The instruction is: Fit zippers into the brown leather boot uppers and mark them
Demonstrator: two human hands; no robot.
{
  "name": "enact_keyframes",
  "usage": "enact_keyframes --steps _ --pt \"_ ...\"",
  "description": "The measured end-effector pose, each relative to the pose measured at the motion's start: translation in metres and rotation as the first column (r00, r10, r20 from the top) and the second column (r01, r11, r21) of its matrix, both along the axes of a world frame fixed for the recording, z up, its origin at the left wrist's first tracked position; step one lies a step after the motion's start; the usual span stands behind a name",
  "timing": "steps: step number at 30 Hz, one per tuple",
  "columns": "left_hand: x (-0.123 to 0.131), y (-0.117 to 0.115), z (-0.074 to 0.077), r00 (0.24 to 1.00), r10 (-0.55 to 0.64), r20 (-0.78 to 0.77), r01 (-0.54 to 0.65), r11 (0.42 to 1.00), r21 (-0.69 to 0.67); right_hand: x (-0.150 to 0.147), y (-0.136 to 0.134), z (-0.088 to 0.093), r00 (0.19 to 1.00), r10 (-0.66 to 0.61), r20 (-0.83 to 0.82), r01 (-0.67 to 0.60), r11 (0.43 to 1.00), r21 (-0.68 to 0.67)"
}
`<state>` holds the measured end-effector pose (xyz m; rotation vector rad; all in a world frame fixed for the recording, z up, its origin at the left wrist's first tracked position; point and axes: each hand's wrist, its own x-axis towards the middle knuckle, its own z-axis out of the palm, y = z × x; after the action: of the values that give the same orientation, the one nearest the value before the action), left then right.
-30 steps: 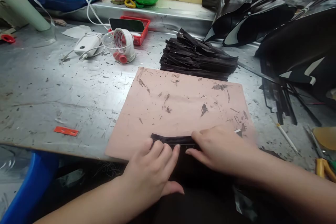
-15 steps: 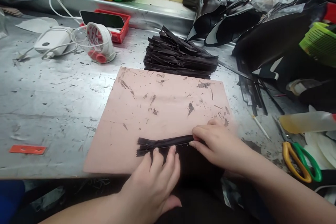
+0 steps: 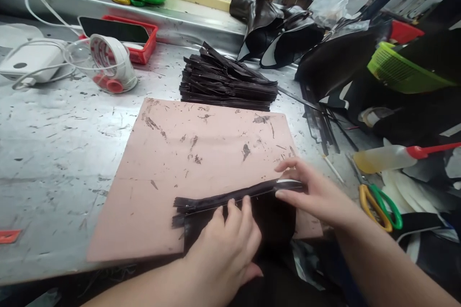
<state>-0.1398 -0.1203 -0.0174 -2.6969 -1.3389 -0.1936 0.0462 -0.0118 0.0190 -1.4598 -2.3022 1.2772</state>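
Note:
A dark brown zipper strip [image 3: 216,200] lies along the top edge of a dark fabric piece [image 3: 270,218] on a pink cutting mat [image 3: 187,153]. My left hand [image 3: 226,244] lies flat on the fabric, fingertips pressing just below the zipper. My right hand [image 3: 317,194] rests at the zipper's right end, thumb and fingers pinching around its tip. A stack of similar dark zippers [image 3: 226,81] sits just behind the mat.
Yellow-and-green scissors [image 3: 380,201] and a glue bottle with red nozzle [image 3: 392,156] lie at the right. Black leather pieces [image 3: 288,33] pile at the back right. A tape roll [image 3: 111,62], white charger [image 3: 29,60] and red tray [image 3: 140,41] stand at back left.
The view has swung right and down. The zipper and fabric have slid further onto the mat, and my right hand has moved to the zipper's right end.

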Motion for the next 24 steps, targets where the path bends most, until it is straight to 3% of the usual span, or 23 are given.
enact_keyframes --steps 3,5,11,24 --pt "0.004 0.004 -0.001 1.000 -0.010 0.015 0.010 1.000 0.008 0.005 -0.007 -0.020 0.953 -0.255 -0.166 0.254 0.967 -0.030" --pt "0.006 0.007 -0.002 0.999 -0.018 0.034 0.017 1.000 0.018 0.006 -0.012 -0.028 0.947 -0.284 -0.153 0.293 0.955 0.039" --pt "0.007 0.012 -0.003 0.999 -0.037 0.038 0.036 0.999 0.007 0.008 -0.015 -0.029 0.965 -0.251 -0.077 0.262 0.939 0.222" --pt "0.020 0.024 0.009 1.000 0.002 -0.028 -0.003 0.999 -0.049 0.003 -0.014 -0.023 0.991 -0.130 0.029 0.114 0.941 0.319"
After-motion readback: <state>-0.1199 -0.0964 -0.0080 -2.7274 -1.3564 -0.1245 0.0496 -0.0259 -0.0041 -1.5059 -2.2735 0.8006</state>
